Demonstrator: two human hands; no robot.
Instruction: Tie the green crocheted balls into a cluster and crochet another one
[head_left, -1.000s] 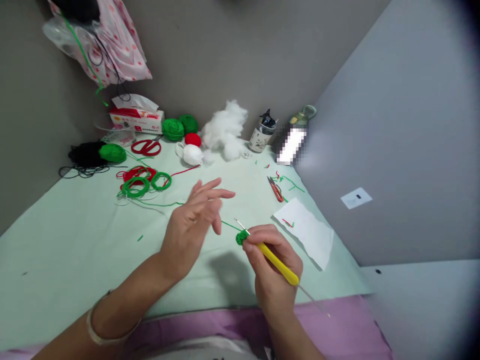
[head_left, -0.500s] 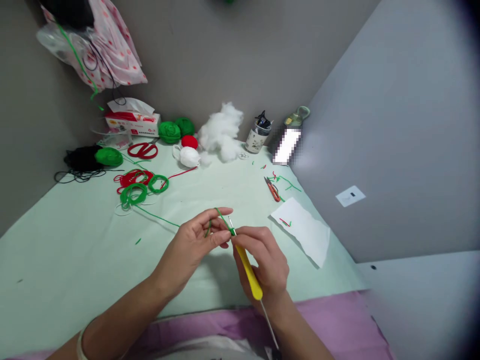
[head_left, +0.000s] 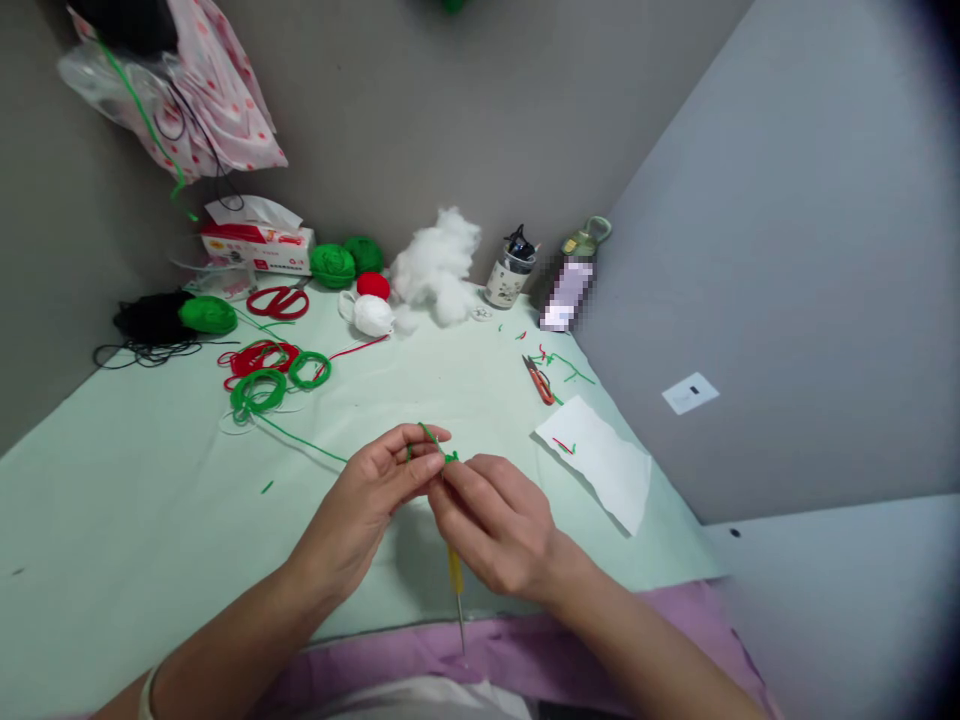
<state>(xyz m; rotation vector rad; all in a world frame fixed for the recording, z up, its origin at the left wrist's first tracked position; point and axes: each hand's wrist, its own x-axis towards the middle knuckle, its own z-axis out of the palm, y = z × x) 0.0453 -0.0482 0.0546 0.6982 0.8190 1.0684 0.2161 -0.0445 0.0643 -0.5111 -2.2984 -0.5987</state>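
My left hand (head_left: 386, 475) pinches a small piece of green crochet (head_left: 451, 457) between thumb and fingers. Green yarn passes over its raised index finger and trails left to a green yarn coil (head_left: 259, 391) on the table. My right hand (head_left: 499, 520) is closed around a crochet hook (head_left: 455, 572) with a yellow handle, its fingertips meeting the left thumb at the crochet. Most of the handle is hidden behind the right hand. The hook's thin metal rear end points down toward the table's front edge.
Red-handled scissors (head_left: 278, 301), a tissue box (head_left: 259, 248), yarn balls (head_left: 333, 265) and white stuffing (head_left: 439, 265) line the back. To the right lie orange snips (head_left: 538, 380), yarn scraps and a white paper sheet (head_left: 600, 470). A bottle (head_left: 574, 270) stands by the wall.
My right hand has turned and shifted left, swinging the yellow handle from slanting right to nearly straight down. Its fingertips have come up to the crochet. The whole view has shifted slightly.
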